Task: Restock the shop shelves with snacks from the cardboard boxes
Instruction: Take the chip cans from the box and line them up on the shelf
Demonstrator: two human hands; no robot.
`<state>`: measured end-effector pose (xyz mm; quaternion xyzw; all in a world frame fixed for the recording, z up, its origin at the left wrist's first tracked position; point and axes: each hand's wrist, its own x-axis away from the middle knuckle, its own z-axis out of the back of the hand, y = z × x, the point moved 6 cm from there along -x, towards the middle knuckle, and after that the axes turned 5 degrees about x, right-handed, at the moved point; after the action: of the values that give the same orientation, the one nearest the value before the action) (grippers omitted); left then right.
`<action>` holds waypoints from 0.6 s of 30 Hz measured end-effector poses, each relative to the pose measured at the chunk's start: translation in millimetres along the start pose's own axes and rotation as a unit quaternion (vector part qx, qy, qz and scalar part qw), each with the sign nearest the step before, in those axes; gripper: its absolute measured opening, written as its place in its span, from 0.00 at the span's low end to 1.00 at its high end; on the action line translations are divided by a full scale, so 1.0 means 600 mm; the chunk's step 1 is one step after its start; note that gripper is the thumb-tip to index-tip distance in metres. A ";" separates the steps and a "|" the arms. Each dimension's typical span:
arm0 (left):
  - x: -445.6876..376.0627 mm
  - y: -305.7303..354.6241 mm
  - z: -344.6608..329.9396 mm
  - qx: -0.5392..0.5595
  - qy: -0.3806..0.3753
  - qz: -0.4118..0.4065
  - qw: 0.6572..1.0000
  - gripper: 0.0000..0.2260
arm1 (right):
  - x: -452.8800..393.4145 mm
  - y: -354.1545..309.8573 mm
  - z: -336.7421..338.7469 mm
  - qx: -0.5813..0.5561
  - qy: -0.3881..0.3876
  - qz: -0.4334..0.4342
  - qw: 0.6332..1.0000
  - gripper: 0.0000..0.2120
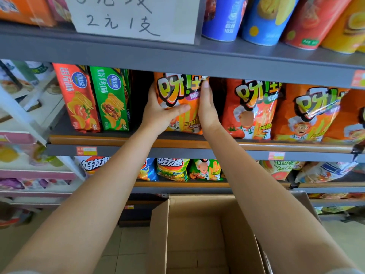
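An orange snack bag (177, 91) stands upright on the middle shelf (138, 140), between dark gaps on both sides. My left hand (160, 113) grips its left edge, thumb across the front. My right hand (207, 107) presses flat against its right edge, fingers pointing up. Below my arms an open cardboard box (193, 234) sits on the floor; the part of its inside that shows holds nothing.
Red and green chip boxes (94, 97) stand left of the bag, more orange bags (254, 109) on the right. The upper shelf carries tall tubs (262, 18) and a handwritten paper sign (134, 16). The lower shelf (177, 184) holds several bags.
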<state>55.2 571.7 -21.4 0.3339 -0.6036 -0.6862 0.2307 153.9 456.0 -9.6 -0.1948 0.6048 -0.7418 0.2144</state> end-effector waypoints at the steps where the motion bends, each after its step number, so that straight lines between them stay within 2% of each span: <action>1: 0.002 0.003 0.000 -0.005 0.000 -0.002 1.000 0.41 | 0.007 -0.008 0.005 0.013 -0.002 0.017 1.000 0.35; 4: 0.009 0.011 -0.002 -0.024 -0.009 0.003 1.000 0.39 | 0.025 -0.022 0.022 0.039 -0.009 0.046 0.998 0.30; 6: 0.024 0.022 0.002 -0.048 0.011 0.001 0.999 0.43 | 0.047 -0.036 0.046 0.060 0.008 0.076 0.995 0.25; 8: 0.059 0.053 0.015 -0.147 0.113 -0.060 0.981 0.45 | 0.079 -0.048 0.087 0.074 0.064 0.126 0.987 0.14; 10: 0.112 0.106 0.002 -0.213 0.200 -0.198 0.936 0.32 | 0.115 -0.053 0.148 0.086 0.178 0.178 0.964 0.10; 11: 0.135 0.129 -0.022 -0.228 0.193 -0.260 0.918 0.24 | 0.128 -0.052 0.183 0.093 0.241 0.198 0.945 0.10; 13: 0.157 0.142 -0.099 -0.248 0.084 -0.307 0.915 0.16 | 0.133 -0.040 0.245 0.105 0.324 0.204 0.918 0.12; 15: 0.156 0.130 -0.184 -0.248 -0.038 -0.234 0.939 0.22 | 0.108 -0.018 0.285 0.107 0.303 0.153 0.935 0.17; 17: 0.137 0.106 -0.235 -0.157 -0.064 -0.079 0.982 0.35 | 0.077 0.001 0.298 0.107 0.209 0.093 0.968 0.22; 18: 0.123 0.093 -0.253 -0.105 -0.062 -0.002 0.993 0.41 | 0.065 0.009 0.301 0.105 0.163 0.062 0.979 0.25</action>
<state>112.6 407.2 12.6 0.2662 -0.5404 -0.7658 0.2250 221.1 286.8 21.1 -0.0096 0.5609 -0.8086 0.1774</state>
